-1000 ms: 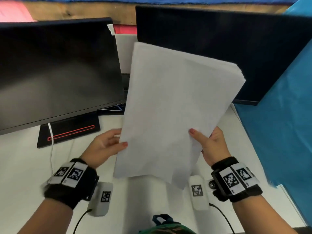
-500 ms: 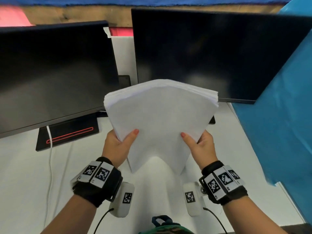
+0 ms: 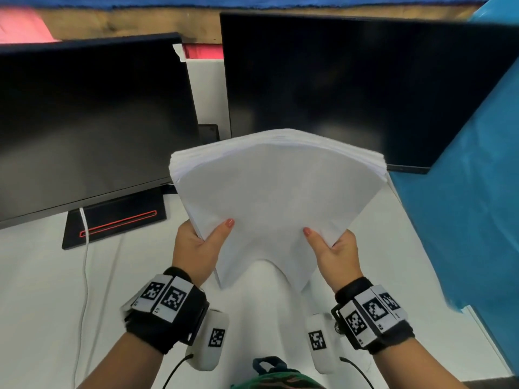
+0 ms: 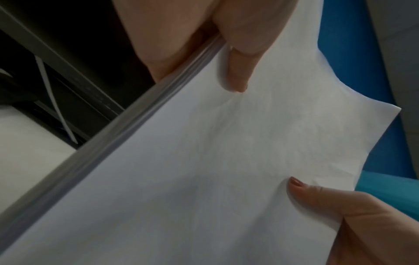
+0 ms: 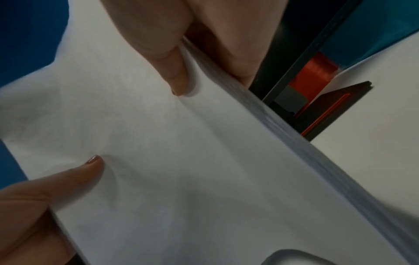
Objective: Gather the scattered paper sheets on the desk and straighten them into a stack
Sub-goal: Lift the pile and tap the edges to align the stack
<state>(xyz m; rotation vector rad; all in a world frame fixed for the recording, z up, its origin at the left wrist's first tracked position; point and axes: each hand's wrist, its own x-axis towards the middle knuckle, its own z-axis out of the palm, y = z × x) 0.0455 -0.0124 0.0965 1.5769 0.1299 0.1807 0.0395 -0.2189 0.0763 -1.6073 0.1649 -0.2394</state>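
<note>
A thick stack of white paper sheets (image 3: 275, 189) is held above the white desk (image 3: 42, 276) in front of the monitors, its near edge sagging between my hands. My left hand (image 3: 196, 245) grips the stack's left side, thumb on top and fingers underneath. My right hand (image 3: 334, 248) grips the right side the same way. In the left wrist view the thumb presses the top sheet (image 4: 204, 161) beside the layered edge (image 4: 108, 136); the right wrist view shows the stack (image 5: 181, 161) with its side edge (image 5: 294, 143) fairly even.
Two dark monitors (image 3: 84, 122) (image 3: 351, 88) stand at the back of the desk. The left monitor's black base with a red line (image 3: 118, 217) and a white cable (image 3: 84, 262) lie at left. A blue sheet (image 3: 471, 192) hangs along the right edge.
The stack has been turned from standing tall and tilted to lying wide across, lowered nearer the desk. Both hands shifted to grip its two sides; little movement in the last half second.
</note>
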